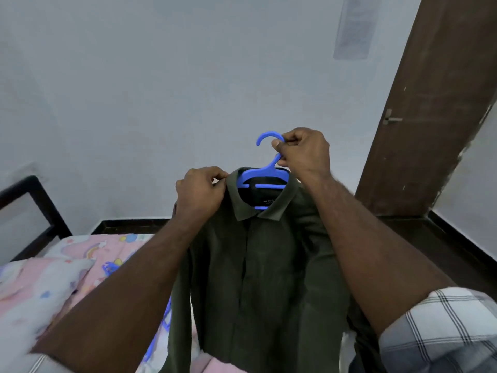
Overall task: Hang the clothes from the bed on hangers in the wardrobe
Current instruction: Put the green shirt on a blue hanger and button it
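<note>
You are holding a dark green shirt (258, 265) up in front of you, over the near edge of the bed (88, 254). The shirt is hanging on a blue hanger (265, 181), whose arms are sitting inside the collar while its hook is rising above it toward 12 o'clock.

Your right hand (302, 152) is gripping the neck of the hanger just under the hook, with thumb and fingers curled tight around the plastic. Your left hand (200, 192), at 9 o'clock from the collar, is pinching the shirt's fabric at the shoulder seam beside the collar, fingers closed on the cloth.

The shirt front is facing you, its placket running straight down and its sleeves drooping along both sides.

At 8 o'clock from the shirt, more blue hangers (110, 266) are lying on the pink patterned bedsheet, partly hidden behind your left forearm. A dark bed frame (40, 200) is showing at 9 o'clock against the pale wall. At 2 o'clock a brown wooden door (430, 103) with a metal handle is standing.
</note>
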Available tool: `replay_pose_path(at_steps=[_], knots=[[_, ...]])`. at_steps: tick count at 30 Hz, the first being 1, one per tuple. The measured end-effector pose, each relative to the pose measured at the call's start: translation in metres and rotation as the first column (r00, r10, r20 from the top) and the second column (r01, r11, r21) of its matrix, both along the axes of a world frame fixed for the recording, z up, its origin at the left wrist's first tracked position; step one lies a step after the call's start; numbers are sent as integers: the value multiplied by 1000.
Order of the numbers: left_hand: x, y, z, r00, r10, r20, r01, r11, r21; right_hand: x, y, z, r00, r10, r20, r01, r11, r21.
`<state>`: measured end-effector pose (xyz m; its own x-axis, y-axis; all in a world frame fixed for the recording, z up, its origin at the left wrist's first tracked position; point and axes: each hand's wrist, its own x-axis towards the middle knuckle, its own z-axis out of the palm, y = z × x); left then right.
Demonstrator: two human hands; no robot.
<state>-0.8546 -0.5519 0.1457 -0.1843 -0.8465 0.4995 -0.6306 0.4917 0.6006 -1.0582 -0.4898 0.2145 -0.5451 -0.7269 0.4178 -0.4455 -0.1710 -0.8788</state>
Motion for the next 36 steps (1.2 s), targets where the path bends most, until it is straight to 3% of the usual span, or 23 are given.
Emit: replay_pose_path(at_steps=[3,5,8,10,14,20,22,25,28,31,36], knots=[[7,24,23,996,44,-81,-57,985,-166,6,16,21,1000,-25,-14,25,999,-41],[8,40,35,998,42,-47,-53,961,-273,11,23,35,998,-46,-41,44,997,-62],[12,55,42,947,55,317,65,933,-354,18,31,55,993,-85,-87,78,994,-80],[25,54,49,916,72,394,64,945,-321,22,35,64,993,-82,-83,73,992,-100],[46,46,80,987,81,142,-40,962,-271,41,36,79,995,-46,-89,35,992,-121],[60,29,95,964,-89,252,104,994,-46,68,40,90,997,68,-37,-73,987,-144],[62,25,94,963,-170,207,168,985,26,69,41,91,991,134,-2,-133,980,-145],[63,20,93,978,-163,130,166,986,-11,58,41,88,962,256,90,-241,959,-151],[70,12,97,991,-109,73,112,993,-46,21,45,72,990,136,39,-129,981,-147],[81,2,102,994,-90,62,94,993,-64,-19,56,40,994,-64,-89,63,998,-23],[87,-8,109,996,-84,25,86,995,-60,-35,57,-6,997,43,-71,-31,987,159]])
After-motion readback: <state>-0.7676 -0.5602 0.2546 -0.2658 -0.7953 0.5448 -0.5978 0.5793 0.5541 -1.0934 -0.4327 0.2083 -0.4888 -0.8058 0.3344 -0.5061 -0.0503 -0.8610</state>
